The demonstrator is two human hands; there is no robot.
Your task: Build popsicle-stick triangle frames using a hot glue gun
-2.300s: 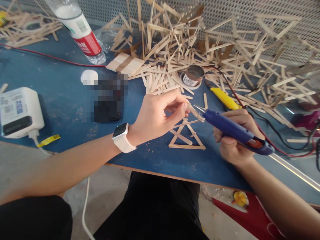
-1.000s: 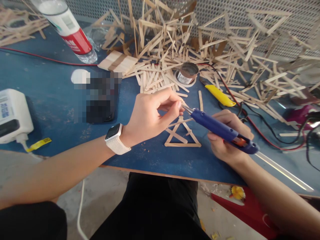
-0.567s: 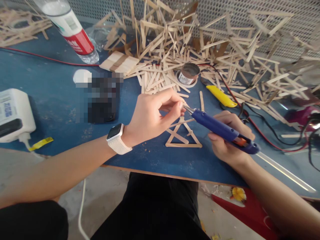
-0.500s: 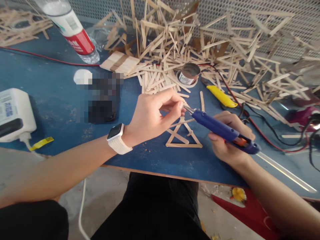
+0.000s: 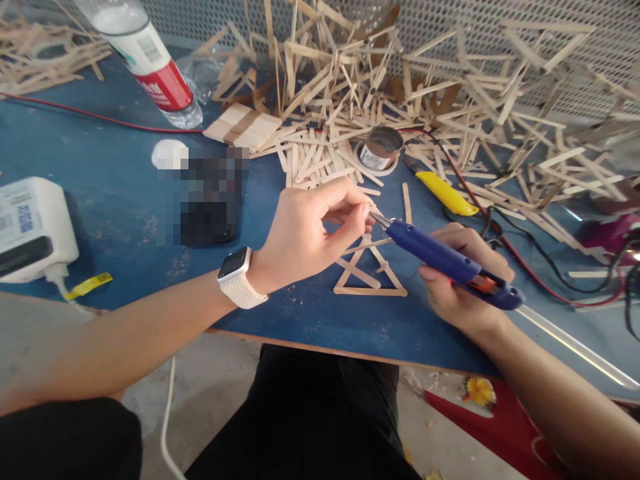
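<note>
My right hand (image 5: pixel 465 280) is wrapped round a blue hot glue gun (image 5: pixel 435 252), a clear glue stick (image 5: pixel 575 345) running out behind it. The metal nozzle points left and meets the fingertips of my left hand (image 5: pixel 320 230). My left thumb and fingers are pinched together; whatever sits between them is mostly hidden and too small to name. Just below, on the blue table (image 5: pixel 280 313), lies a triangle of wooden craft sticks (image 5: pixel 370 291) with other sticks across it. A single craft stick (image 5: pixel 407 203) lies beyond the nozzle.
Behind is a large heap of craft sticks (image 5: pixel 320 153) with a small tin (image 5: pixel 381 148). A yellow-handled cutter (image 5: pixel 447 193) and cables lie right. On the left stand a tilted water bottle (image 5: pixel 165 80), a bundle of sticks (image 5: pixel 243 127), a blurred dark object (image 5: pixel 210 200) and a white power adapter (image 5: pixel 35 230).
The whole view has shifted slightly, so everything sits a little further right. Both hands keep the same pose, the glue gun's nozzle still at my left fingertips.
</note>
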